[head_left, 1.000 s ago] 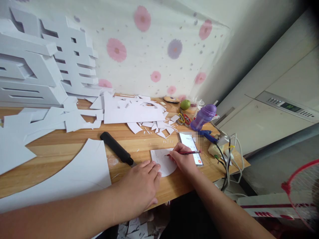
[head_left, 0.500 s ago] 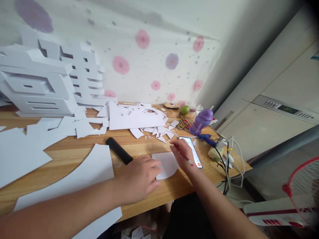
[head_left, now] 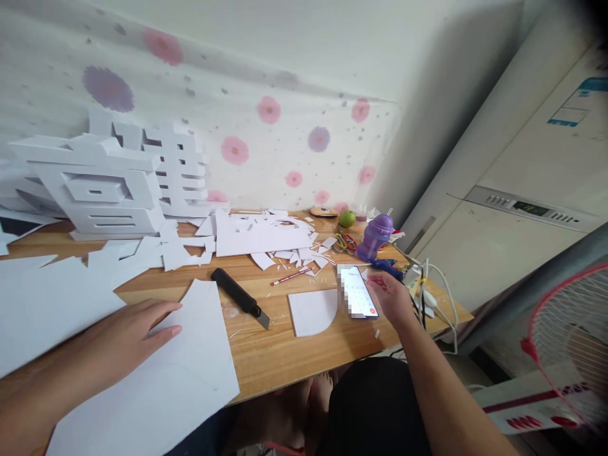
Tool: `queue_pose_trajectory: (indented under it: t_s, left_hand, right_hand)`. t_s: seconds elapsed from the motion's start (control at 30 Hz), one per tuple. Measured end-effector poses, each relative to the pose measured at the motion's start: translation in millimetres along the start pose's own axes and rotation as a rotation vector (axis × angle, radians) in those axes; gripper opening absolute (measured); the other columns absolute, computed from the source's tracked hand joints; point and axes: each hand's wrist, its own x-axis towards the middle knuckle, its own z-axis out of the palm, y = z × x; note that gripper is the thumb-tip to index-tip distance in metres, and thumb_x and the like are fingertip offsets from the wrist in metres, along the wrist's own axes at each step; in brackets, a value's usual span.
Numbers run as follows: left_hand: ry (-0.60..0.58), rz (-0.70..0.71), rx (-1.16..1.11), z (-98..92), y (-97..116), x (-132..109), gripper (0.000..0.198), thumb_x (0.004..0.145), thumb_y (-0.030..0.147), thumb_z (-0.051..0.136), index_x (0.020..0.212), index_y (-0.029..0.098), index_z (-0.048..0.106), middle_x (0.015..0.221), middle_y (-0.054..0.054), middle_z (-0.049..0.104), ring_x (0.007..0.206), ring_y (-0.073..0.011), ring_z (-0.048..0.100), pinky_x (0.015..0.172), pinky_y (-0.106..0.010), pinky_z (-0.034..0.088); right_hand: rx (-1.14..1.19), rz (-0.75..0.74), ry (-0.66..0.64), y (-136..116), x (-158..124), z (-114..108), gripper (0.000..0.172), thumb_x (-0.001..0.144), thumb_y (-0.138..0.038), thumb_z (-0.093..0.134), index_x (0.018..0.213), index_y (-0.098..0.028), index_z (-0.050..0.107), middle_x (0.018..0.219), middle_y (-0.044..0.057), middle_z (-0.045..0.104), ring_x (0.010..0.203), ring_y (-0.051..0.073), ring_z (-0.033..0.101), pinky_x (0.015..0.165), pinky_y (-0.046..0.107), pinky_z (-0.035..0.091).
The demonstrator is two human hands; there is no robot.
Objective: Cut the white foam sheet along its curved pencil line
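My left hand (head_left: 135,332) lies open over the large curved white sheet (head_left: 190,367), its thumb and fingers apart. At the phone's right edge is my right hand (head_left: 390,297), fingers drawn together with nothing visible in them. The phone (head_left: 361,292) lies face up with a lit number pad. Left of it rests a small white piece (head_left: 311,312) with one rounded corner. A red pencil (head_left: 291,277) lies behind that piece. Between the large sheet and the small piece is a black cutter (head_left: 237,292) with its blade out.
White cut-out characters (head_left: 114,190) stand at the back left. Scraps surround a white board (head_left: 261,239). Scissors (head_left: 345,243), a green fruit (head_left: 347,219), a purple bottle (head_left: 377,237), a blue tool (head_left: 387,266) and cables (head_left: 446,301) are at the right.
My left hand has moved left from the small piece onto the large sheet. My right hand has let go of the red pencil, now on the table, and moved right. The view has shifted.
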Motion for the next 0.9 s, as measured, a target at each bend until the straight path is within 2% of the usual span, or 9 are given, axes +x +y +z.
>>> queue_pose_trajectory:
  t_s: [0.1, 0.17, 0.3, 0.43, 0.53, 0.63, 0.77, 0.83, 0.9]
  left_hand:
    - [-0.039, -0.134, 0.047, 7.6, 8, -9, 0.044, 0.082, 0.050, 0.047, 0.113, 0.025, 0.064, 0.115, -0.004, 0.074, 0.105, -0.0328, 0.068, 0.091, -0.047, 0.053]
    - [-0.096, -0.193, 0.016, 7.0, 20, -7, 0.048, 0.084, 0.050, 0.046, 0.119, 0.022, 0.062, 0.121, -0.006, 0.071, 0.111, -0.0330, 0.065, 0.096, -0.047, 0.051]
    - [-0.163, -0.326, 0.034, 4.8, 32, 4, 0.051, 0.085, 0.048, 0.049, 0.125, 0.018, 0.057, 0.128, -0.009, 0.066, 0.120, -0.0339, 0.059, 0.102, -0.047, 0.047]
    - [-0.192, -0.384, 0.027, 8.3, 32, 12, 0.057, 0.083, 0.044, 0.049, 0.130, 0.012, 0.052, 0.130, -0.016, 0.062, 0.118, -0.0373, 0.059, 0.100, -0.049, 0.046]
    - [-0.218, -0.415, 0.012, 5.8, 38, 15, 0.064, 0.078, 0.049, 0.054, 0.130, 0.012, 0.054, 0.126, -0.018, 0.062, 0.115, -0.0369, 0.060, 0.095, -0.044, 0.048]
    - [-0.230, -0.446, 0.018, -7.1, 50, 13, 0.066, 0.075, 0.050, 0.059, 0.129, 0.012, 0.056, 0.121, -0.018, 0.064, 0.112, -0.0354, 0.061, 0.094, -0.044, 0.048]
    - [-0.204, -0.462, 0.054, -32.4, 65, -11, 0.057, 0.084, 0.053, 0.052, 0.129, 0.017, 0.056, 0.129, -0.014, 0.061, 0.123, -0.0316, 0.054, 0.104, -0.044, 0.042]
    - [-0.185, -0.484, 0.093, -41.6, 72, -30, 0.055, 0.089, 0.048, 0.048, 0.131, 0.014, 0.054, 0.136, -0.015, 0.057, 0.128, -0.0321, 0.050, 0.108, -0.047, 0.038]
    - [-0.189, -0.498, 0.123, -46.1, 79, -51, 0.052, 0.089, 0.042, 0.051, 0.131, 0.013, 0.055, 0.137, -0.016, 0.057, 0.129, -0.0331, 0.049, 0.110, -0.050, 0.036]
  right_hand:
    - [0.004, -0.049, -0.054, 6, -15, -8, 0.025, 0.081, -0.031, 0.046, 0.089, -0.019, 0.067, 0.089, 0.009, 0.074, 0.079, 0.024, 0.068, 0.070, 0.035, 0.051]
    - [-0.010, -0.091, -0.092, 2, -21, -8, 0.022, 0.076, -0.025, 0.050, 0.088, -0.020, 0.068, 0.092, 0.008, 0.075, 0.084, 0.024, 0.068, 0.074, 0.036, 0.051]
    - [-0.052, -0.123, -0.114, -4, -29, -12, 0.017, 0.072, -0.019, 0.052, 0.079, -0.022, 0.067, 0.084, 0.004, 0.074, 0.083, 0.024, 0.067, 0.077, 0.035, 0.049]
    - [-0.081, -0.112, -0.112, -3, -43, -18, 0.014, 0.076, -0.024, 0.051, 0.073, -0.023, 0.064, 0.074, 0.002, 0.070, 0.067, 0.021, 0.064, 0.065, 0.033, 0.047]
    - [-0.062, -0.149, -0.118, -13, -53, -14, 0.017, 0.081, -0.029, 0.049, 0.077, -0.023, 0.065, 0.078, 0.005, 0.070, 0.069, 0.022, 0.065, 0.061, 0.032, 0.048]
    - [-0.015, -0.305, -0.161, -47, -63, 5, 0.017, 0.085, -0.028, 0.051, 0.083, -0.022, 0.067, 0.085, 0.009, 0.070, 0.080, 0.025, 0.066, 0.070, 0.036, 0.052]
    - [0.124, -0.575, -0.409, -121, -94, 47, 0.026, 0.086, -0.015, 0.050, 0.105, -0.023, 0.067, 0.111, 0.011, 0.069, 0.104, 0.026, 0.063, 0.090, 0.039, 0.052]
    - [0.155, -0.567, -0.515, -154, -115, 69, 0.030, 0.086, -0.015, 0.052, 0.112, -0.020, 0.066, 0.117, 0.012, 0.068, 0.106, 0.027, 0.063, 0.093, 0.040, 0.053]
    - [0.143, -0.527, -0.593, -175, -135, 86, 0.034, 0.081, -0.014, 0.057, 0.112, -0.019, 0.068, 0.118, 0.014, 0.068, 0.106, 0.032, 0.064, 0.092, 0.044, 0.053]
